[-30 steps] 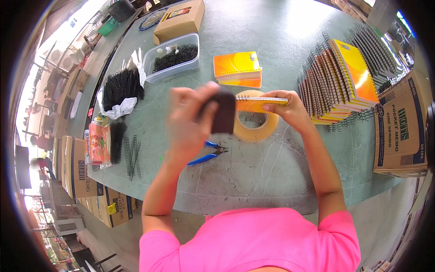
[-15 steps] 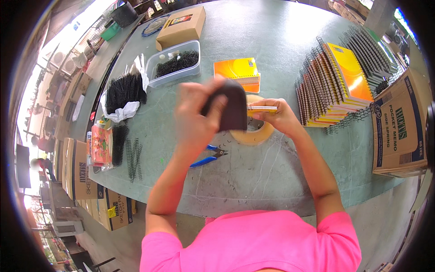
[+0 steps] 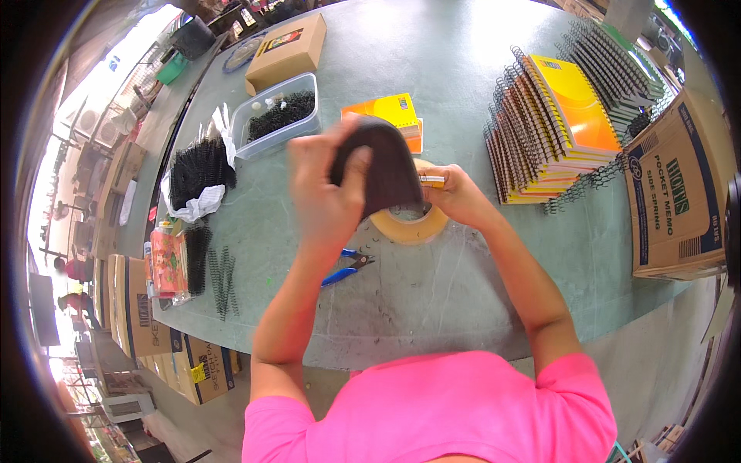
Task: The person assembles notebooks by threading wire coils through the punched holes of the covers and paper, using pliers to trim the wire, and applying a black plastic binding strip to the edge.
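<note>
Binding is the step in hand: left hand (image 3: 328,193) grips the bent dark notebook cover (image 3: 382,174), right hand (image 3: 455,193) pinches the yellow-edged pad (image 3: 431,180), so aligning the punched edges likely comes next.

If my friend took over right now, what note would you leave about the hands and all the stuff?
Left hand: gripping the dark bent cover, held up over the table.
Right hand: pinching the cover's right edge beside a small yellow piece.
Under the hands: tape roll and blue-handled pliers on the green table.
Done: a stack of spiral notebooks stands at right.
Left: black coils lie loose at left, more in the clear tub.
</note>
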The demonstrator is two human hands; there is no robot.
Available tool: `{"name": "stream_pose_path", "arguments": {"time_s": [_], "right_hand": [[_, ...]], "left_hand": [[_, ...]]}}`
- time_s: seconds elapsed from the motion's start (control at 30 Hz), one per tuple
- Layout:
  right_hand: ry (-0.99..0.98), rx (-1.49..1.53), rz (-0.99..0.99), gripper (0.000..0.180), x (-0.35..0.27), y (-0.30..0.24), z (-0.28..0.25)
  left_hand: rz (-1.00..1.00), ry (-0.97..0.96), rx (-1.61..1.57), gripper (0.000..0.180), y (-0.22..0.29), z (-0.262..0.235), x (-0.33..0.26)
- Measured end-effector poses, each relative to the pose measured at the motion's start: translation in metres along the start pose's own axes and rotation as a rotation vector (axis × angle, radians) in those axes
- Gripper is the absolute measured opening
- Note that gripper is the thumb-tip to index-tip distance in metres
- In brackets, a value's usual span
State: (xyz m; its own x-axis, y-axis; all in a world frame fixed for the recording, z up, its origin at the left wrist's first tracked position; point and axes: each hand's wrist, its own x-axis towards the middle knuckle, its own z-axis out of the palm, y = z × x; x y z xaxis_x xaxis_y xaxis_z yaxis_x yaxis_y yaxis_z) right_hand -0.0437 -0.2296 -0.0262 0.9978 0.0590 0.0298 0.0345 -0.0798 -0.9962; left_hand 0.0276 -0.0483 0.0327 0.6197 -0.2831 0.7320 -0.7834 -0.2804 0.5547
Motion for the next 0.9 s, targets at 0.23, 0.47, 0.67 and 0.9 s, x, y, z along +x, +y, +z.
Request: {"name": "stream_pose_path", "arguments": {"time_s": [0.23, 0.47, 0.67, 0.9], "right_hand": [[-0.011, 0.373, -0.128, 0.027, -0.003, 0.006, -0.007], [0.220, 0.463, -0.176, 0.020, -0.002, -0.003, 0.008], [0.164, 0.073, 0.015, 0.017, -0.008, 0.021, -0.010], [0.171, -0.021, -0.029, 0.015, -0.010, 0.027, -0.012]], "left_hand": [[-0.081, -0.838, 0.024, 0.037, 0.026, 0.000, -0.094], [0.326, -0.370, 0.342, 0.032, 0.016, 0.017, -0.027], [0.110, -0.589, 0.145, 0.028, 0.007, 0.032, -0.001], [0.123, -0.627, -0.011, 0.020, 0.011, 0.055, -0.008]]}}
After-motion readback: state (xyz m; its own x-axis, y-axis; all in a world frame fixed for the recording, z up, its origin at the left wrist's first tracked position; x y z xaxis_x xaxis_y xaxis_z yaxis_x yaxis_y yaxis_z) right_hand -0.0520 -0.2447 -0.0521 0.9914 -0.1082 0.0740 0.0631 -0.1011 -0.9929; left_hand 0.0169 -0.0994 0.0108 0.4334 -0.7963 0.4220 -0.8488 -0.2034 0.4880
